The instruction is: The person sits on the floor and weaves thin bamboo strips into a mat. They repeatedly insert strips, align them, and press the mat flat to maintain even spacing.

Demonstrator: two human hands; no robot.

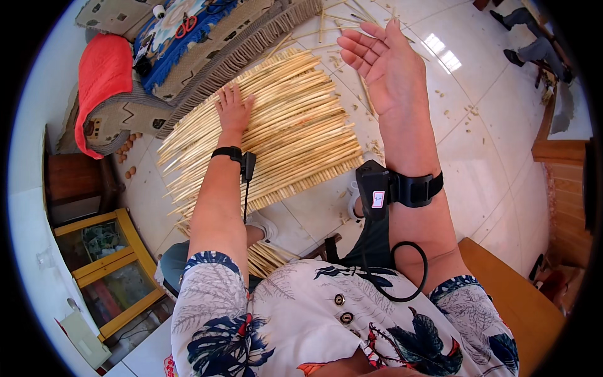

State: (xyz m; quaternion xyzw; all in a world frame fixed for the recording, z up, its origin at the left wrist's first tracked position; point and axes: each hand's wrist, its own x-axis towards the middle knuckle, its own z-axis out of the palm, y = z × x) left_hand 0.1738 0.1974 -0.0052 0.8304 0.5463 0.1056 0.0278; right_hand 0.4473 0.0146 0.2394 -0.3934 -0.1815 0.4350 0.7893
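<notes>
Two bare hands are out over a mat of pale reed sticks spread on the tiled floor. The left hand lies flat on the mat at about its ten o'clock side, fingers spread and pressed onto the sticks, gripping nothing. The right hand is lifted clear of the mat, off toward its two o'clock edge, palm turned up and inward, fingers loosely open and slightly curled, empty. Each wrist carries a black strap; the right one bears a small black box with a cable looping down to the patterned shirt. Loose sticks and chips lie scattered on the tiles around the mat's twelve o'clock end. At the mat's ten o'clock sits a fringed woven rug with a red cushion on its far left and red-handled scissors on a blue cloth. A yellow-framed glass cabinet stands at eight o'clock.
</notes>
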